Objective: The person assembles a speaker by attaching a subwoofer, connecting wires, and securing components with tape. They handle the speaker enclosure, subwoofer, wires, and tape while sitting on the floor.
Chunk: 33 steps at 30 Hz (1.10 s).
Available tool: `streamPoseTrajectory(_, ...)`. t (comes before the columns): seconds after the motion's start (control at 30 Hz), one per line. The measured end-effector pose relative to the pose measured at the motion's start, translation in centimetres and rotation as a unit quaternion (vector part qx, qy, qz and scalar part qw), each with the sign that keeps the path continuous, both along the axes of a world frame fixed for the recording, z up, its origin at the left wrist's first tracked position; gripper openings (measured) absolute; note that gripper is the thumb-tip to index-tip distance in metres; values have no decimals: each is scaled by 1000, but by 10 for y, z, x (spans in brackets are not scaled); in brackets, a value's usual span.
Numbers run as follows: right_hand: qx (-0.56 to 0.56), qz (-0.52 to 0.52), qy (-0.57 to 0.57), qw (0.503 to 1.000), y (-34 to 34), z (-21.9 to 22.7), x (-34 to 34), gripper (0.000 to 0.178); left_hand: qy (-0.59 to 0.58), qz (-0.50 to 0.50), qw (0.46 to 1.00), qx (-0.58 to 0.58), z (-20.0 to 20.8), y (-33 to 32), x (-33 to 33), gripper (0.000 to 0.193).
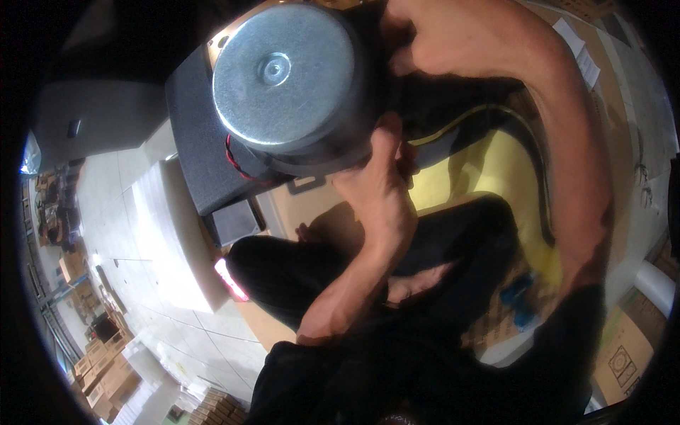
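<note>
A large speaker driver (283, 78) is raised close to me, its round silver metal back facing up with a small hole at the centre. My left hand (382, 170) is closed around its lower right side, thumb up along the dark edge. A red and black wire pair (237, 159) hangs from its lower left. My right hand (443, 39) reaches round to the far right of the driver with bent fingers. Shadow hides the fingertips and whatever they grip. Behind the driver stands a black textured box (184, 120).
Under my arms lies a yellow sheet with a dark border (453, 177), beside my crossed legs. A blue tool (518, 301) rests at the right, near a printed carton (627, 347). To the left stands a white block (173, 234), with stacked cartons (99, 375) farther off.
</note>
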State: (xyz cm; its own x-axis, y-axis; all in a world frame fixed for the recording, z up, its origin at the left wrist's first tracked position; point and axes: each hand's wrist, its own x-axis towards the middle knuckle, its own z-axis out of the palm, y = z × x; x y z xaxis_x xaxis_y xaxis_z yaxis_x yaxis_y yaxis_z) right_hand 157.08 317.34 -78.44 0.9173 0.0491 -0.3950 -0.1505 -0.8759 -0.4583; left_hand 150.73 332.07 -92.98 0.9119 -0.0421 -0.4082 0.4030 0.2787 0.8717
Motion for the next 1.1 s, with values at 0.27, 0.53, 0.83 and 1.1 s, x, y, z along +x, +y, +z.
streamPoseTrajectory(0.27,-28,-29,-10,999,-4,8,-6,24,9,36,999,-7,4,-20,0,39)
streamPoseTrajectory(0.53,-11,105,-147,983,-28,-16,8,19,-14,-10,999,47,4,-13,-1,37)
streamPoseTrajectory(0.83,-21,139,-233,962,-22,-30,22,23,58,25,997,-42,14,-15,4,44)
streamPoseTrajectory(1.1,-30,137,-213,967,-16,-28,27,13,51,0,999,-9,14,-9,2,43)
